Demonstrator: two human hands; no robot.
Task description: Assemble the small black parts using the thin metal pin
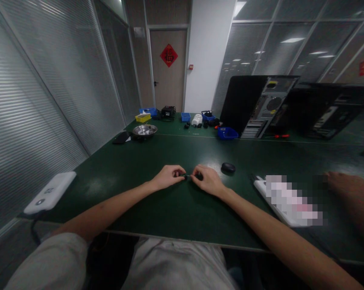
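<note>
My left hand (169, 176) and my right hand (207, 179) meet over the middle of the green table (157, 213), fingertips close together. Both are closed in a pinch. A small black piece (186, 177) shows at the left fingertips, too small to name. From it a thin pale line reaches toward my right thumb and forefinger. Something dark shows under the right fingers, mostly hidden by them. Beyond my right hand lies a rounded black object (228, 167), like a small case or a mouse.
A white device (50, 192) with a cable lies at left. At right are a partly blurred white device (269, 201) and another person's hand (346, 185). Farther back stand a metal bowl (144, 130), a blue bin (227, 133), a yellow tray (143, 118) and a computer tower (245, 102).
</note>
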